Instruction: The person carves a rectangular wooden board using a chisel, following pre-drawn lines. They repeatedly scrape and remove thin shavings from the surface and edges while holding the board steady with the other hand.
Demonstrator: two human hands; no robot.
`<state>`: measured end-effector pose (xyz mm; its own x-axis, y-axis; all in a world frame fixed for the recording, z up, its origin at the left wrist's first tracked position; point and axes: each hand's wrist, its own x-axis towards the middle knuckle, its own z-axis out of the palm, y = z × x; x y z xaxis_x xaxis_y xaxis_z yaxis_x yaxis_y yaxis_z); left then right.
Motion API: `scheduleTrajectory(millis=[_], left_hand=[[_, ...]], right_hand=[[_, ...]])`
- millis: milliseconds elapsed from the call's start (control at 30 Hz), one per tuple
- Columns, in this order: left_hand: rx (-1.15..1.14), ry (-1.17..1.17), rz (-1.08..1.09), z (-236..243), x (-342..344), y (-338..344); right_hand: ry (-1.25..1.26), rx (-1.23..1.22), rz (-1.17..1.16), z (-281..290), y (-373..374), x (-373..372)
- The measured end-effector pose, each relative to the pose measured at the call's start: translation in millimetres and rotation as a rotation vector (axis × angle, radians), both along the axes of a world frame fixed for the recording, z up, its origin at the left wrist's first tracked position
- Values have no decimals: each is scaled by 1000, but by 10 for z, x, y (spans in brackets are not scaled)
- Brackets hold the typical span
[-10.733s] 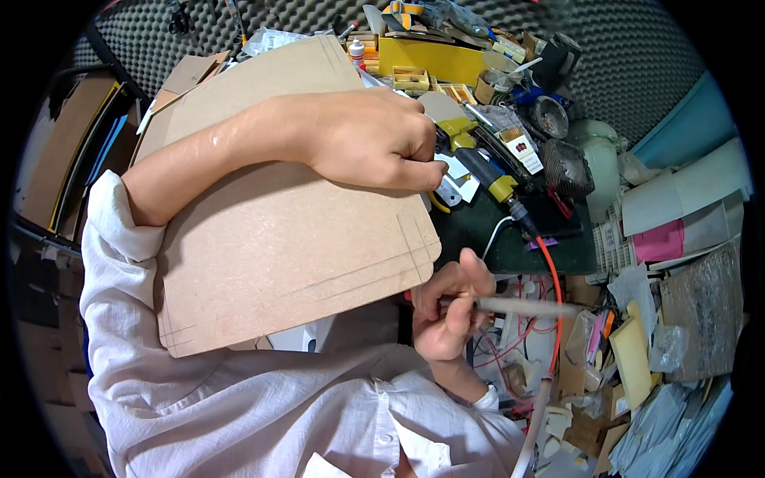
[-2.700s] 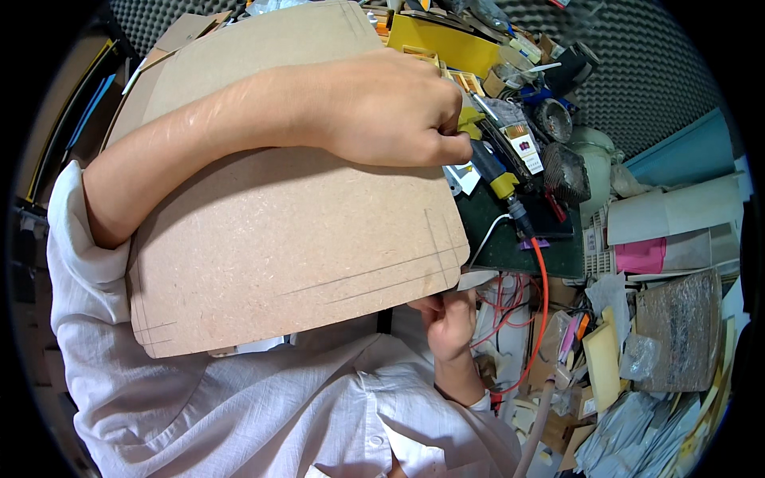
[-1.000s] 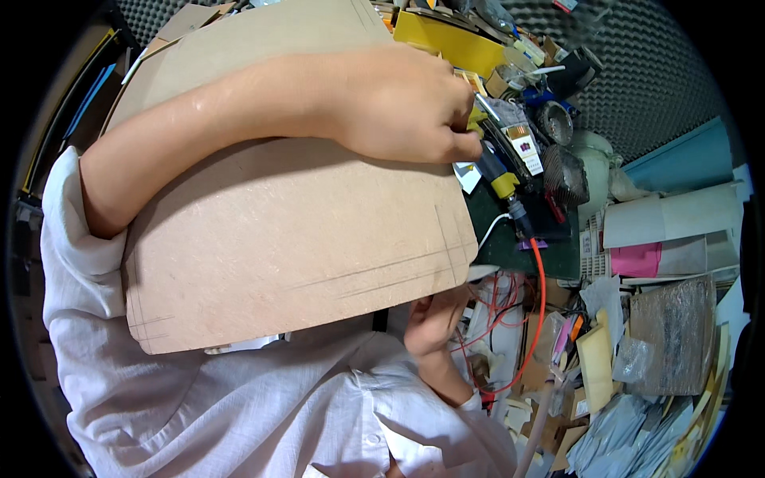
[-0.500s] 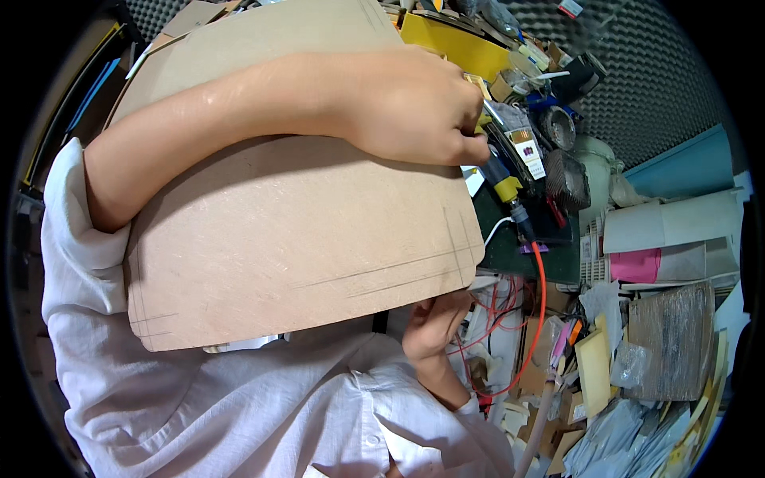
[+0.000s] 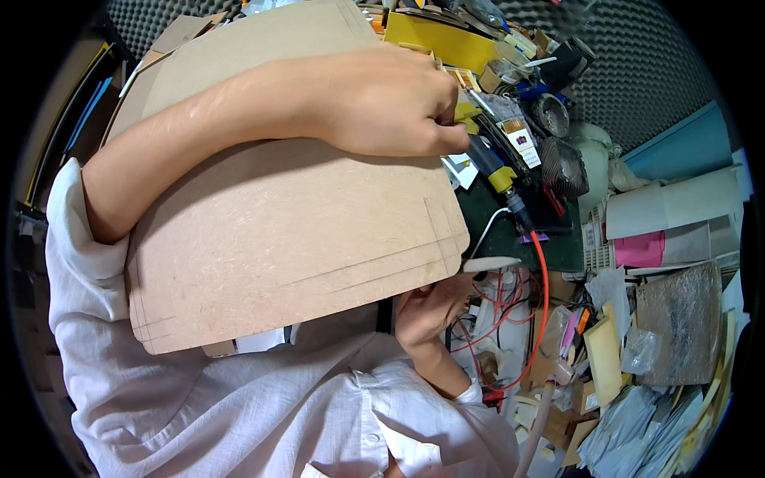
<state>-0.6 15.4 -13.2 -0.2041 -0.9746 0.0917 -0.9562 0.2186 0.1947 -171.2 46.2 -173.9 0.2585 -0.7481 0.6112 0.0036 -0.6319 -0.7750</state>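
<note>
A person in a white shirt (image 5: 231, 406) with rolled sleeves worked behind a broad tan board (image 5: 319, 223), which stretched across the front of the torso and up toward the cluttered bench, its near edge above the lap. The left forearm lay across the board's face; the left hand (image 5: 398, 99), knuckles up, was curled closed over its right edge, the fingertips out of sight. The right hand (image 5: 430, 315) was just below the board's near right corner, fingers bent around a tool with a pale, flat blade (image 5: 498, 263) — the grip itself was partly hidden by the board, and the blade jutted out to the right. Pencil lines crossed near that rounded corner, with more at the near left one.

Beyond the left hand, a yellow-and-black power tool (image 5: 492, 163) lay on the dark green bench top (image 5: 563, 256), an orange cable (image 5: 543, 271) looping down from it. A small white box (image 5: 523, 149) sat just beside the power tool, and a yellow panel (image 5: 438, 41) stood farther back. At right were a pink sheet (image 5: 640, 248) and a plastic-wrapped brown slab (image 5: 679, 323) — all before a wall of grey ridged foam (image 5: 645, 72).
</note>
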Motion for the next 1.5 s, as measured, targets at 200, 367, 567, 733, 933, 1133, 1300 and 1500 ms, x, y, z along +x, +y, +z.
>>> scheduleTrajectory(millis=[200, 367, 567, 733, 933, 1133, 1300, 1500], left_hand=[[17, 16, 31, 10, -9, 7], [-82, 19, -33, -35, 17, -4], [-43, 23, -26, -37, 30, -14], [-83, 37, -25, -38, 26, -7], [-72, 10, -72, -23, 38, -20], [-38, -10, -16, -20, 23, -19], [-11, 0, -15, -15, 22, -17], [-42, 8, -42, -32, 22, -6]], right_hand=[[-26, 110, 186, 100, 24, -18], [-345, 335, 439, 287, -151, -88], [-384, 523, 712, 612, -214, -59], [-852, 815, 764, 854, -287, -156], [-387, 707, 456, 902, -289, -129], [-510, 574, 539, 613, -244, -138], [-292, 394, 467, 246, -24, -71], [-232, 409, 537, 197, 6, -85]])
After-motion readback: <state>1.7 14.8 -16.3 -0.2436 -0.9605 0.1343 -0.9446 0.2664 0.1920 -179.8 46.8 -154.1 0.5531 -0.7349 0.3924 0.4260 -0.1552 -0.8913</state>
